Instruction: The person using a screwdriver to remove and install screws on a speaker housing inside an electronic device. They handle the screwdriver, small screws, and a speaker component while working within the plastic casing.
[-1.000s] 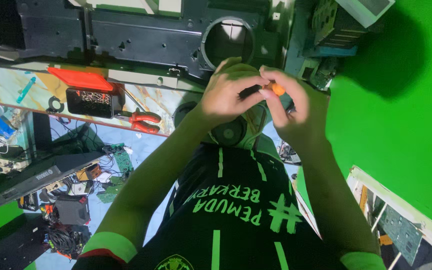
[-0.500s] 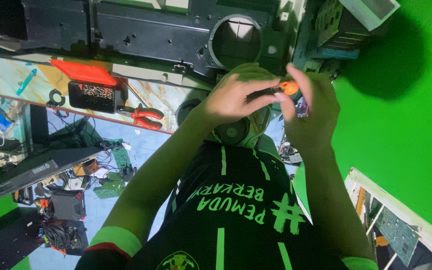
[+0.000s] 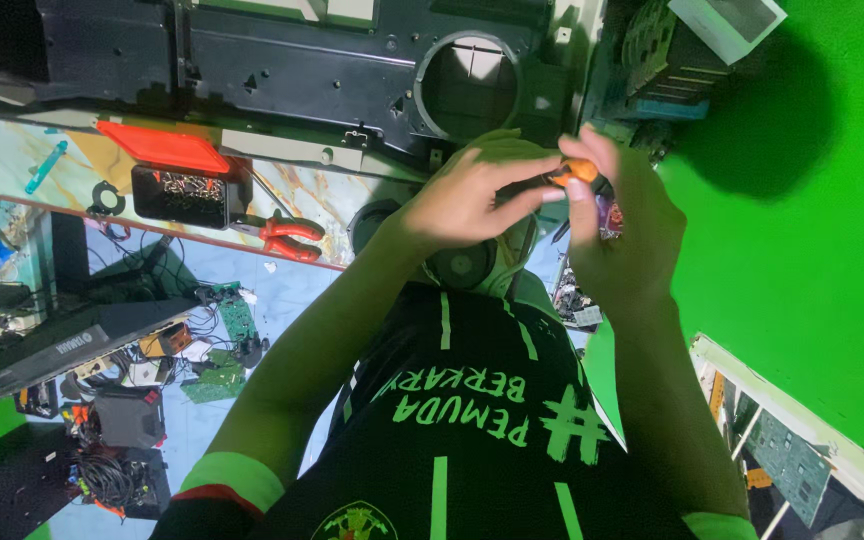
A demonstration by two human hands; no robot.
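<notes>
While the left hand [image 3: 462,200] pinches an orange tool [image 3: 580,172], the right hand [image 3: 617,235] grips it too, seemingly, pliers [image 3: 290,238] well left.

Around me glows a bright green wall [image 3: 812,230], a marbled worktop [image 3: 12,160] runs along it, and the pale blue floor [image 3: 282,290] lies strewn with electronics clutter [image 3: 122,440].
</notes>
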